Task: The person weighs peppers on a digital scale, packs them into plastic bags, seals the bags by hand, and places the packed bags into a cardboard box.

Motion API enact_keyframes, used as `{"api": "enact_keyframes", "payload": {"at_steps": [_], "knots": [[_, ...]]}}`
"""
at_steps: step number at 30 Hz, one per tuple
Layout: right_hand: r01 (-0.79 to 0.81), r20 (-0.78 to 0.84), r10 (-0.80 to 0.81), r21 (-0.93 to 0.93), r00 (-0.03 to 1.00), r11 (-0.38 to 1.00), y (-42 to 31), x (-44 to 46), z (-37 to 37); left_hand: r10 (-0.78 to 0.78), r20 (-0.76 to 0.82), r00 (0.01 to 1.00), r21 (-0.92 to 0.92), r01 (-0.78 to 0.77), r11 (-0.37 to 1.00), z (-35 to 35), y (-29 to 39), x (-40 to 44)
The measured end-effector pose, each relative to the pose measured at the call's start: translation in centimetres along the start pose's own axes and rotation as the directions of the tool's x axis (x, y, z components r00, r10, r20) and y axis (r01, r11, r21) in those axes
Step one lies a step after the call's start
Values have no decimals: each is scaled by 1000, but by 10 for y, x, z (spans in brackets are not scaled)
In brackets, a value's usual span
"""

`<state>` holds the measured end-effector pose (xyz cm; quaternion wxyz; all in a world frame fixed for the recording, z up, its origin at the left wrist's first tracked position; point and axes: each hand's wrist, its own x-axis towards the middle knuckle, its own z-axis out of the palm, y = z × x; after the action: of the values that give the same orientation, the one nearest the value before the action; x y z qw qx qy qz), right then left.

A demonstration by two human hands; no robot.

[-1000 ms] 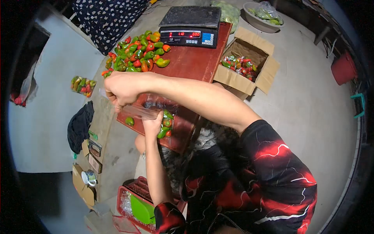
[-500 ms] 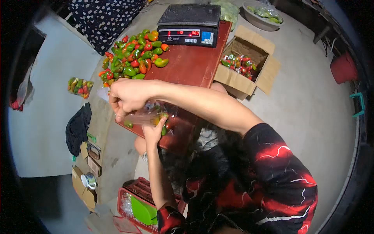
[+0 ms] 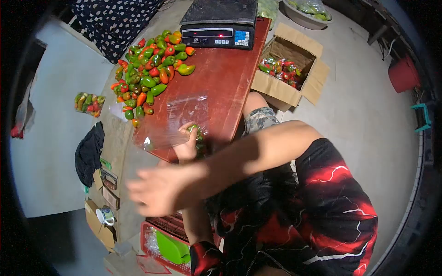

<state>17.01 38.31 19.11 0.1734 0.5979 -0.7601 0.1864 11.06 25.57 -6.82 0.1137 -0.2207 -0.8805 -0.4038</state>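
A red tabletop point(image 3: 216, 83) carries a heap of red and green peppers point(image 3: 148, 82) at its far left and a digital scale point(image 3: 217, 25) at its far end; nearer the person, a clear zip bag point(image 3: 186, 110) lies with its long edge away from the body, just beyond the left hand point(image 3: 186, 147); the right hand point(image 3: 161, 191), blurred, fingers spread and seemingly bare, is nearer the body, apart from the bag; the left grips clear film point(image 3: 161, 138) around bagged peppers point(image 3: 199, 133), the film trailing leftward; whether film and bag are one, I cannot tell.

blurred right hand point(image 3: 163, 191), partly hidden left forearm point(image 3: 196, 225), scale point(image 3: 216, 37) cut off
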Motion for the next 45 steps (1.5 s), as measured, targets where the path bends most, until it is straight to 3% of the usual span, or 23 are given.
{"api": "enact_keyframes", "payload": {"at_steps": [4, 8, 10, 12, 14, 15, 16, 18, 23, 25, 28, 30, 31, 32, 33, 34, 36, 37, 39, 40, 41, 42, 45], "knots": [[-324, 401, 354, -142, 845, 935, 27, -41, 90, 47, -236, 971, 71, -31, 997, 8, 11, 4], [-458, 429, 592, -380, 683, 804, 81, -69, 113, -354, -119, 928, -39, 352, 935, -12, 50, 7], [-440, 510, 224, 353, 831, 826, 102, -75, 103, -302, -188, 935, -248, 252, 935, -13, 52, 7], [-444, 425, 244, 474, 872, 761, 114, -92, 94, -252, -260, 932, -352, 152, 924, -16, 46, 4], [-520, 295, 460, 687, 838, 507, 128, -116, 105, -278, -72, 958, -332, 240, 912, -25, 24, -1], [-523, 247, 532, 716, 810, 463, 133, -130, 103, -360, 8, 933, -619, 288, 731, -30, 43, 1], [-592, 349, 586, 752, 731, 290, 133, -140, 99, -362, 6, 932, -618, 288, 732, -35, 44, 0], [-578, 483, 621, 814, 617, -58, 130, -160, 112, -298, 152, 942, -435, 335, 836, -48, 47, -1], [-465, 429, 715, 870, 552, -163, 75, -172, 106, -103, 26, 994, 244, 93, 965, -67, 81, 18], [-122, 561, 487, 730, 670, -673, 48, -181, 141, -50, -77, 996, 165, 62, 984, -70, 96, 25], [-256, 548, 559, 817, 622, -517, 10, -182, 145, 52, -177, 983, 8, -52, 999, -76, 129, 33], [-132, 539, 484, 750, 690, -648, 19, -200, 178, -71, -57, 996, -461, 37, 887, -74, 144, 28], [-56, 324, 652, 916, 685, -397, 30, -198, 170, -48, -33, 998, -568, 20, 823, -70, 145, 26], [-13, 86, 772, 995, 630, -100, 42, -196, 162, -47, -36, 998, -569, 18, 822, -71, 143, 26], [-84, 268, 739, 957, 618, -277, 62, -194, 140, -20, 65, 998, -559, 53, 828, -75, 141, 28], [-136, 272, 538, 951, 797, -279, 89, -202, 129, 4, 163, 987, -543, 86, 835, -79, 138, 29], [-373, 416, 518, 908, 748, -191, 113, -197, 97, -21, 239, 971, -479, 137, 867, -90, 137, 31], [-374, 418, 508, 907, 754, -191, 110, -190, 94, -25, 239, 971, -249, 86, 965, -95, 135, 31], [-381, 107, 622, 865, 775, 325, 95, -175, 93, 40, 99, 994, 81, -48, 996, -95, 129, 31], [-448, 230, 669, 878, 707, 171, 71, -166, 86, 39, 91, 995, 84, -47, 995, -94, 131, 30], [-433, 459, 624, 877, 632, -207, 57, -165, 109, -24, -78, 997, 25, 26, 999, -92, 134, 29], [-184, 460, 625, 871, 631, -455, 34, -160, 126, -93, -237, 967, -45, 85, 995, -92, 137, 30], [-309, 519, 516, 843, 682, -440, 36, -169, 136, -93, -52, 994, -547, 50, 836, -92, 136, 22]]}}
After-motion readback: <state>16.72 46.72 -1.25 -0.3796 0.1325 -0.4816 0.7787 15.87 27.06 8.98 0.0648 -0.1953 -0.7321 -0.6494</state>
